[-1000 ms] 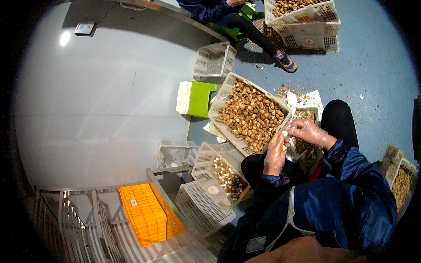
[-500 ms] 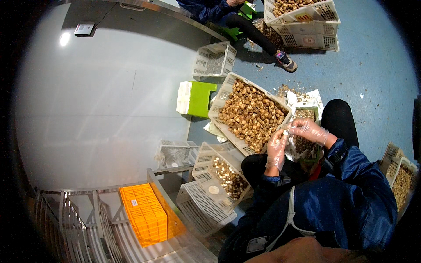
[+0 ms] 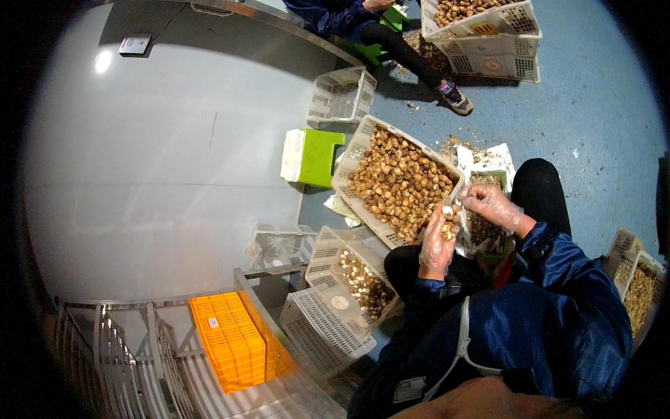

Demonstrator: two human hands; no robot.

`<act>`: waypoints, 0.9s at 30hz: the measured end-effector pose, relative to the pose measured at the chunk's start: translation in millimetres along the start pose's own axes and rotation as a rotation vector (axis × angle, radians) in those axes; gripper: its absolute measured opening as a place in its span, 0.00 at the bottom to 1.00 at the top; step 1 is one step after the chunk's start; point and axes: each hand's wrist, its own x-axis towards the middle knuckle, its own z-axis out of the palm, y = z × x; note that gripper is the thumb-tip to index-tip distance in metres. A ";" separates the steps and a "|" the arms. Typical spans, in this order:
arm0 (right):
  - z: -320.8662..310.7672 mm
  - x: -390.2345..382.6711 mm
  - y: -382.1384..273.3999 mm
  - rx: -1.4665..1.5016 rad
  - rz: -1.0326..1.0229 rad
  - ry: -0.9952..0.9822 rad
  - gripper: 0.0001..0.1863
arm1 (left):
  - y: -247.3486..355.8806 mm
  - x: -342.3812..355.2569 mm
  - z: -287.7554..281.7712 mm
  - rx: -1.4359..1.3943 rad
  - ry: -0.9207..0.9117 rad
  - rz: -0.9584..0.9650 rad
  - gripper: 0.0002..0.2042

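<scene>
My left hand (image 3: 437, 250), in a clear plastic glove, is curled palm up around several small brown-and-white mushroom-like pieces (image 3: 448, 211). Close to its fingertips, my gloved right hand (image 3: 491, 206) has thumb and fingers pinched together; whatever it grips is too small to make out. Both hands are over the near right corner of a white crate (image 3: 358, 148) heaped with brown mushroom-like lumps (image 3: 399, 178). Below my right hand is a container lined with white plastic, holding dark brown scraps (image 3: 483, 230).
At left, a tilted white crate (image 3: 321, 276) holds paler pieces, next to a green stool (image 3: 319, 158). An orange crate (image 3: 230, 339) rests on a metal rack. Another person's leg (image 3: 405, 59) and stacked crates (image 3: 488, 64) are at the far side. A crate of scraps (image 3: 638, 293) stands right.
My hands have drawn slightly apart. The left hand has turned and lowered a little, so the pieces in its palm now show. The right hand stays nearly in place, still pinched.
</scene>
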 end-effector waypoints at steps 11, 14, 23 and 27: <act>0.7 -2.1 3.7 -0.243 -0.323 -0.119 0.10 | -6.7 5.9 -2.4 0.136 0.042 0.027 0.19; -0.8 -1.7 3.2 -0.265 -0.319 -0.173 0.10 | -9.7 6.0 -9.3 0.212 0.058 0.020 0.21; -0.5 -4.2 -1.2 -0.221 -0.254 -0.197 0.10 | -8.6 3.6 -14.3 0.324 0.065 0.012 0.19; -0.3 -1.1 8.4 -0.236 -0.175 -0.154 0.10 | -9.7 3.7 -13.3 0.370 0.062 0.039 0.20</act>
